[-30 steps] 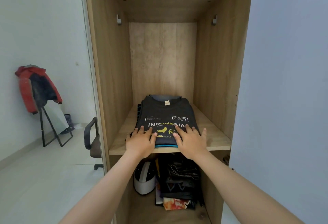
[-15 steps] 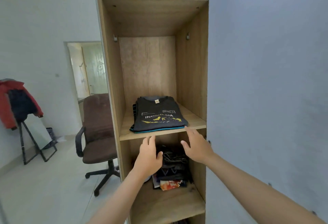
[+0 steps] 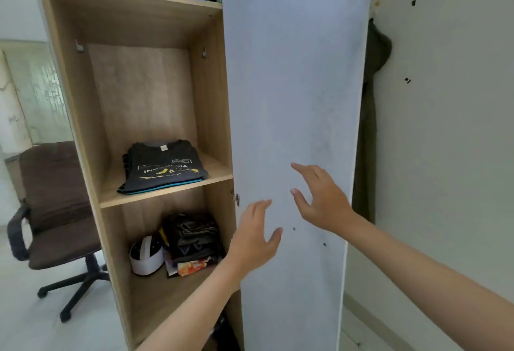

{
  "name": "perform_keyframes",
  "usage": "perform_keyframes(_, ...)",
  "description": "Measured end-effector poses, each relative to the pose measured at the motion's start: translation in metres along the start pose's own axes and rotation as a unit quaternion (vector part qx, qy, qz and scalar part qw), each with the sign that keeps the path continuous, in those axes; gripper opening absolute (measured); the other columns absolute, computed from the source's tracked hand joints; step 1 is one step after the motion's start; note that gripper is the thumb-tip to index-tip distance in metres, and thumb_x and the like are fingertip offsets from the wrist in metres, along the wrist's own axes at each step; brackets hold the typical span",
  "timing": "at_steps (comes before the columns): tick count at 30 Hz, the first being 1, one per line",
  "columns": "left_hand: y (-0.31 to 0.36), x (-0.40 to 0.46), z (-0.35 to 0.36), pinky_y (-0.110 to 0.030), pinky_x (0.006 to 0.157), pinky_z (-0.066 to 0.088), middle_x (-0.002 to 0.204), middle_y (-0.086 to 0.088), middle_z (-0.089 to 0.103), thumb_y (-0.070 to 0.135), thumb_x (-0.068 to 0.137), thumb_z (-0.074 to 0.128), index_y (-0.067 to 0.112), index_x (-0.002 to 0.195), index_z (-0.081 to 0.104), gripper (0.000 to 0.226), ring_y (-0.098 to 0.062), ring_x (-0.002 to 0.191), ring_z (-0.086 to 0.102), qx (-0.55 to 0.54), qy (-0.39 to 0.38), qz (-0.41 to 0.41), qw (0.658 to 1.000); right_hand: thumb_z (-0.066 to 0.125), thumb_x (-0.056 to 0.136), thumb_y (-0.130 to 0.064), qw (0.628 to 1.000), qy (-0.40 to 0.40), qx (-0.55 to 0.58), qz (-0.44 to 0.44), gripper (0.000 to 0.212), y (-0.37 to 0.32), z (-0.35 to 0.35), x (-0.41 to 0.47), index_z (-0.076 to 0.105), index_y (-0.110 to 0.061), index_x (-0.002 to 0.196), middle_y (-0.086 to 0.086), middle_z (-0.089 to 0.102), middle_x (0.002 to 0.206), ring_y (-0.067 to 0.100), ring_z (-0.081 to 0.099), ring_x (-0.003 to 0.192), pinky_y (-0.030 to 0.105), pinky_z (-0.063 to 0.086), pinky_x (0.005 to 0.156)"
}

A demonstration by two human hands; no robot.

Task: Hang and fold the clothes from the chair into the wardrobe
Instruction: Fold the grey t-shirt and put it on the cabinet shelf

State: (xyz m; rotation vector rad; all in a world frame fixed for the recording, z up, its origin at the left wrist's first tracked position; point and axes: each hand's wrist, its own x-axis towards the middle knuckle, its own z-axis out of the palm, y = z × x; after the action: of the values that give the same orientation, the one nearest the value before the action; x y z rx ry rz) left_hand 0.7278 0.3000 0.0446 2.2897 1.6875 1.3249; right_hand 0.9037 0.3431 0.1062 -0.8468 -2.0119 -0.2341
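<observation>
Shirts [image 3: 164,167]: folded, stacked on the middle shelf [image 3: 214,174] of the wardrobe [image 3: 208,100], near its front edge. Chair [image 3: 55,211] left of the wardrobe, seat bare. Left hand [image 3: 254,242] and right hand [image 3: 322,197] in front of the door [image 3: 292,72], fingers spread loose, gripping nothing, apparently not touching it. Likely step: shutting the door. Best done by taking the door's free edge, swinging slowly, keeping fingers clear of the hinge side.
</observation>
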Motion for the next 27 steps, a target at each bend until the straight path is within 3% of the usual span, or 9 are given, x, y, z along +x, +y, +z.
perform_keyframes(3,0.037,0.025,0.035,-0.014,0.103,0.03,0.141,0.009,0.036,0.037,0.089,0.059,0.023,0.141,0.032,0.06,-0.005,0.129,0.034,-0.026,0.012,0.03,0.999,0.052,0.088,-0.028,0.996,0.07,-0.047,-0.03,0.041,0.037,-0.041,-0.007,0.06,-0.01,0.124,0.004,0.066,0.103,0.019,0.062,0.089,0.036,0.053,0.07)
perform_keyframes(7,0.088,0.058,0.075,-0.005,0.095,0.031,0.138,0.008,0.038,0.035,0.085,0.065,0.025,0.139,0.036,0.061,-0.004,0.124,0.039,-0.062,0.039,0.062,0.995,0.057,0.086,-0.018,0.988,0.143,-0.051,-0.038,0.034,0.086,-0.081,-0.013,0.065,-0.008,0.118,0.004,0.057,0.094,0.017,0.055,0.082,0.03,0.049,0.065)
perform_keyframes(11,0.115,0.077,0.099,0.002,0.09,0.029,0.137,0.006,0.037,0.034,0.082,0.069,0.033,0.133,0.044,0.057,-0.005,0.125,0.038,-0.092,0.059,0.083,0.991,0.063,0.087,-0.008,0.996,0.083,0.024,-0.019,0.047,0.123,-0.1,-0.009,0.054,-0.016,0.131,0.001,0.048,0.112,0.014,0.056,0.089,0.024,0.052,0.075)
perform_keyframes(14,0.116,0.084,0.109,-0.002,0.09,0.032,0.136,0.006,0.033,0.033,0.079,0.073,0.036,0.128,0.05,0.054,-0.007,0.122,0.04,-0.09,0.078,0.072,0.99,0.062,0.09,-0.008,0.995,-0.004,0.1,0.001,0.058,0.134,-0.098,0.002,0.041,-0.027,0.141,-0.004,0.049,0.131,0.009,0.058,0.107,0.019,0.05,0.092)
perform_keyframes(16,0.112,0.088,0.112,-0.003,0.089,0.034,0.136,0.005,0.033,0.03,0.078,0.075,0.036,0.127,0.051,0.055,-0.008,0.12,0.041,-0.07,0.087,0.069,0.991,0.059,0.092,-0.007,0.987,-0.03,0.157,0.008,0.059,0.133,-0.09,0.011,0.038,-0.026,0.143,-0.01,0.049,0.137,0.005,0.059,0.111,0.019,0.049,0.093)
perform_keyframes(20,0.102,0.091,0.111,-0.001,0.085,0.031,0.136,0.004,0.033,0.029,0.079,0.074,0.039,0.129,0.049,0.057,-0.005,0.117,0.039,-0.025,0.088,0.086,0.992,0.057,0.09,0.003,0.959,0.017,0.278,0.062,0.05,0.129,-0.08,0.021,0.049,-0.022,0.132,-0.018,0.056,0.118,0.002,0.064,0.1,0.019,0.054,0.085)
perform_keyframes(25,0.091,0.078,0.102,-0.003,0.09,0.033,0.138,0.006,0.033,0.029,0.081,0.071,0.04,0.13,0.045,0.057,-0.004,0.119,0.039,-0.014,0.106,0.107,0.989,0.067,0.084,0.003,0.95,0.044,0.305,0.052,0.046,0.118,-0.08,0.027,0.058,-0.026,0.119,-0.013,0.062,0.111,0.001,0.061,0.101,0.015,0.053,0.081)
perform_keyframes(27,0.086,0.065,0.093,-0.011,0.094,0.04,0.139,0.01,0.032,0.027,0.082,0.069,0.039,0.131,0.044,0.056,-0.004,0.123,0.04,-0.029,0.115,0.109,0.987,0.07,0.082,0.001,0.945,0.04,0.321,0.049,0.046,0.103,-0.078,0.027,0.06,-0.027,0.117,-0.012,0.063,0.107,0.002,0.062,0.098,0.013,0.052,0.078)
